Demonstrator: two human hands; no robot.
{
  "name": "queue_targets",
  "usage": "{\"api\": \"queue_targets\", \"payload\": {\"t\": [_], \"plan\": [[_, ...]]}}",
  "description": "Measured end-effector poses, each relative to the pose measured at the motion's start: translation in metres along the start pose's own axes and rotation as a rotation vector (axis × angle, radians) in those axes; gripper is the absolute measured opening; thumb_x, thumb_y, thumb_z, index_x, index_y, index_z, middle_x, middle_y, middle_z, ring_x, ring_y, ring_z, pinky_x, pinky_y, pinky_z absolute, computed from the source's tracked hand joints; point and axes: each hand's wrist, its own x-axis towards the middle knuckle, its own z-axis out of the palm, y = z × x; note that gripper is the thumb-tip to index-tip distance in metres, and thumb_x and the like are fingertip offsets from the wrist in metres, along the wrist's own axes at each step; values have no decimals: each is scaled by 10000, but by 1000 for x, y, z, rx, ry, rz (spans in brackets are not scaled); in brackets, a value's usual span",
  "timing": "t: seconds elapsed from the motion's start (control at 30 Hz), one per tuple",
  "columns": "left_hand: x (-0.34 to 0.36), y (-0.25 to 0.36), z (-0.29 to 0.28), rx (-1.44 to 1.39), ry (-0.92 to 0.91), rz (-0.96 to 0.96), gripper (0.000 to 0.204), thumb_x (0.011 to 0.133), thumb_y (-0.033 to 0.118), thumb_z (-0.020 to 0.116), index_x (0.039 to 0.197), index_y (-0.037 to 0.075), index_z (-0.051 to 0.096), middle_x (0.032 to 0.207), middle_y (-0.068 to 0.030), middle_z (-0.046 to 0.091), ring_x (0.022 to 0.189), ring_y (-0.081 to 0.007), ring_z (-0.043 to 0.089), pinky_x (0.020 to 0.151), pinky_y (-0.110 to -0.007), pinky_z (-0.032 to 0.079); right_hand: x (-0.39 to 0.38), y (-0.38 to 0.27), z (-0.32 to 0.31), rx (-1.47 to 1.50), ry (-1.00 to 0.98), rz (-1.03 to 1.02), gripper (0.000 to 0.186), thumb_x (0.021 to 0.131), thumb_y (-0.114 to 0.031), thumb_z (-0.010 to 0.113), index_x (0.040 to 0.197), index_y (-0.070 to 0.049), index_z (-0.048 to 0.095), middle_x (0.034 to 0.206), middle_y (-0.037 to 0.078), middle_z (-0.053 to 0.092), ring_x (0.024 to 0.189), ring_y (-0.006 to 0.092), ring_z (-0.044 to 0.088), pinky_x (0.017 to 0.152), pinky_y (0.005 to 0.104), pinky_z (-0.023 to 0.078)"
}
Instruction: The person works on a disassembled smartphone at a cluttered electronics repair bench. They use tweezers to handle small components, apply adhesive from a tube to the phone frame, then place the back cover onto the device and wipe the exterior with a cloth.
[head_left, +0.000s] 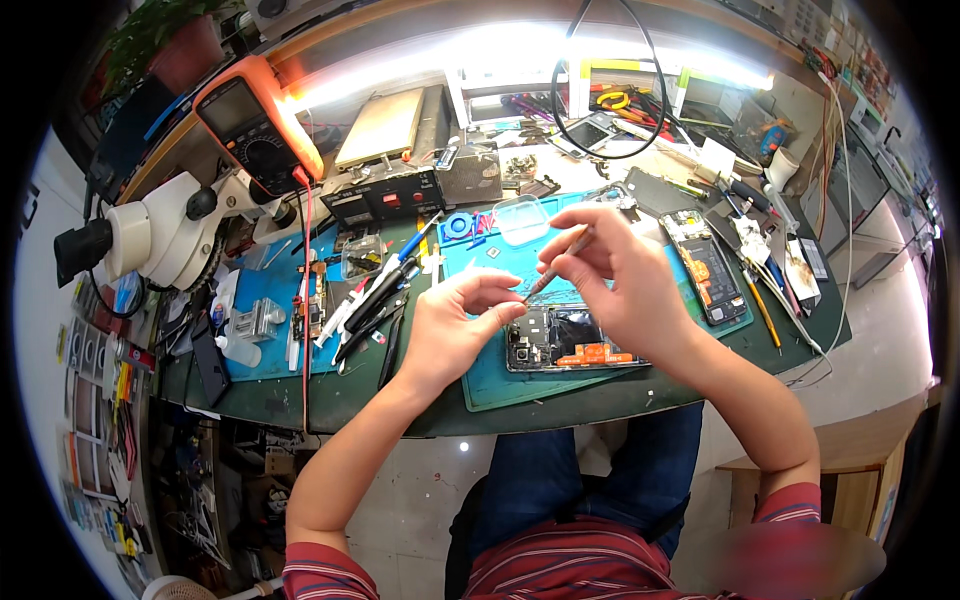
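Observation:
Above an opened phone (540, 340) with an orange inner strip (590, 355), my right hand (610, 280) grips a thin screwdriver (560, 258), angled down to the left. The fingertips of my left hand (465, 330) are pinched together at the tool's lower tip, over the phone's top left part; whatever they hold is too small to make out. The phone lies on a teal mat (480, 390). To the right is a second opened phone (705, 270), standing apart from both hands. A small clear plastic box (520, 218) sits behind my hands.
An orange multimeter (250, 130), a microscope (150, 235) and a black power unit (380, 200) are at the back left. Tools (375, 300) and red leads lie left of the mat, more tools (760, 310) at the right. A black cable loop (658, 85) hangs at the back.

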Motion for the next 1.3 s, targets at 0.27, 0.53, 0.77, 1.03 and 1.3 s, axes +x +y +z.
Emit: {"api": "queue_targets", "payload": {"t": [0.27, 0.53, 0.77, 1.03, 1.3], "plan": [[-2, -9, 2, 355, -67, 184, 309, 963, -49, 659, 1264, 5, 710, 1186, -128, 763, 1108, -205, 747, 976, -331, 593, 1, 8, 5, -256, -92, -109, 298, 986, -11, 639, 1277, -24, 576, 934, 169, 731, 869, 339, 751, 749, 405, 598], [-2, -9, 1, 327, -64, 166, 297, 960, -32, 665, 1249, 10, 722, 1160, -126, 770, 1096, -199, 745, 958, -328, 588, 8, 11, 4, -243, -236, -232, 423, 903, 108, 586, 1304, -25, 561, 964, 160, 731, 920, 337, 748, 789, 417, 604], [6, -6, 0, 369, 41, 143, 216, 938, 36, 717, 1152, 19, 736, 1034, -119, 773, 946, -237, 737, 836, -354, 578, 14, 10, 2, -477, -271, -269, 460, 906, 66, 624, 1348, -37, 551, 1053, 162, 736, 940, 332, 747, 814, 415, 604], [38, -12, 3, 713, 5, 251, 150, 860, 125, 790, 964, 33, 733, 901, -125, 717, 796, -254, 705, 717, -391, 549, 11, 8, 3, -425, -193, -188, 539, 939, -85, 705, 1451, -67, 540, 1097, 162, 742, 977, 329, 740, 825, 419, 595], [44, -27, 6, 779, 35, 574, 113, 913, 113, 709, 1001, 42, 703, 923, -150, 663, 934, -347, 658, 830, -472, 525, 15, 9, 5, -461, -205, -235, 576, 947, -101, 695, 1486, -25, 508, 1130, 219, 733, 1004, 355, 735, 874, 425, 594]]}}
